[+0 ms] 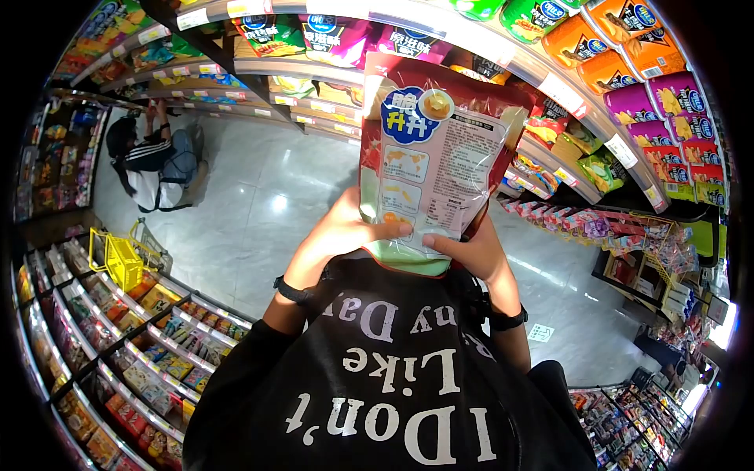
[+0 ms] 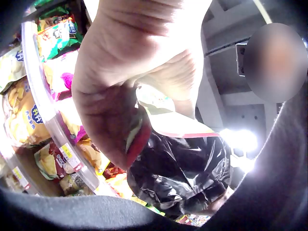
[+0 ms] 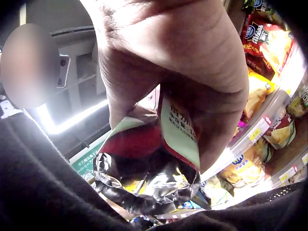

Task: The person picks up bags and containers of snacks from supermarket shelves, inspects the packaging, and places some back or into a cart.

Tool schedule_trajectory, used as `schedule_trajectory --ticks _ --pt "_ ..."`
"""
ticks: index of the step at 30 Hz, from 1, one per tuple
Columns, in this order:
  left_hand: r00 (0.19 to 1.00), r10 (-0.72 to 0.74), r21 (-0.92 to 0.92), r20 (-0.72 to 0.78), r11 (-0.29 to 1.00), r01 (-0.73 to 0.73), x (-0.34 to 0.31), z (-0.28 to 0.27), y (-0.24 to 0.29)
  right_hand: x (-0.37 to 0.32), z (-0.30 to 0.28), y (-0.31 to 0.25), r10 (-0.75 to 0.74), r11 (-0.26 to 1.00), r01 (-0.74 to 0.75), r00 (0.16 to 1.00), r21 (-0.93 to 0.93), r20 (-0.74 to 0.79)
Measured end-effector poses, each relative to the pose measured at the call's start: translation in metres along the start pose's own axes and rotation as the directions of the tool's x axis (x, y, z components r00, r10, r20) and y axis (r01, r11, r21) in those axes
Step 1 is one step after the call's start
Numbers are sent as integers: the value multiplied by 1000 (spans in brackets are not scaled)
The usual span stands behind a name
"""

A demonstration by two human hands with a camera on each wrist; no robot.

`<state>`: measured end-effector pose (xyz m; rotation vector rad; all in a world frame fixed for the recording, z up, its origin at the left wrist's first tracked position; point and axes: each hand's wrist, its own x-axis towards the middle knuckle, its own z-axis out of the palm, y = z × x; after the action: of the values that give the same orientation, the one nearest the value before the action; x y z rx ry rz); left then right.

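A red and pale-green snack bag (image 1: 448, 149) is held upright in front of the chest, its printed back panel towards the head camera. My left hand (image 1: 338, 235) grips the lower left side, thumb lying across the printed panel and fingers behind. On the lower right, my right hand (image 1: 477, 250) holds it the same way, the two thumb tips close together. From below, the left wrist view shows the left hand (image 2: 139, 57) around the bag's glossy dark bottom (image 2: 180, 168). The right wrist view has the right hand (image 3: 178, 62) beside the shiny folded base (image 3: 149, 187).
Shelves of snack bags (image 1: 628, 39) curve across the front and right. A person (image 1: 153, 157) crouches on the grey floor (image 1: 267, 188) at the left. A yellow basket (image 1: 122, 259) stands near the lower-left shelves (image 1: 149, 345). Hanging packets (image 1: 581, 224) line the right side.
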<state>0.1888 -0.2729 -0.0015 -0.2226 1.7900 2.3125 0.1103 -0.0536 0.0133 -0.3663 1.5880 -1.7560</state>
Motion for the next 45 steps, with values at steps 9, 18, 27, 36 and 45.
schedule_trajectory --ticks 9,18,27,36,45 --pt "1000 12 58 20 998 -13 2 2 0 -3 -1 1 11 1000 -11 999 1 -34" --pt "1000 8 60 20 998 -9 4 2 0 -2 -3 3 -16 1000 16 999 -10 -37" --pt "995 5 47 -98 999 0 12 -7 -1 3 7 -3 -67 995 57 991 -84 -119" --pt "966 133 364 -220 930 -45 10 -5 -9 4 8 2 -27 999 18 967 -38 -252" --pt "992 64 168 -112 985 -45 13 -9 -16 -3 18 -23 -200 853 127 975 -506 -93"
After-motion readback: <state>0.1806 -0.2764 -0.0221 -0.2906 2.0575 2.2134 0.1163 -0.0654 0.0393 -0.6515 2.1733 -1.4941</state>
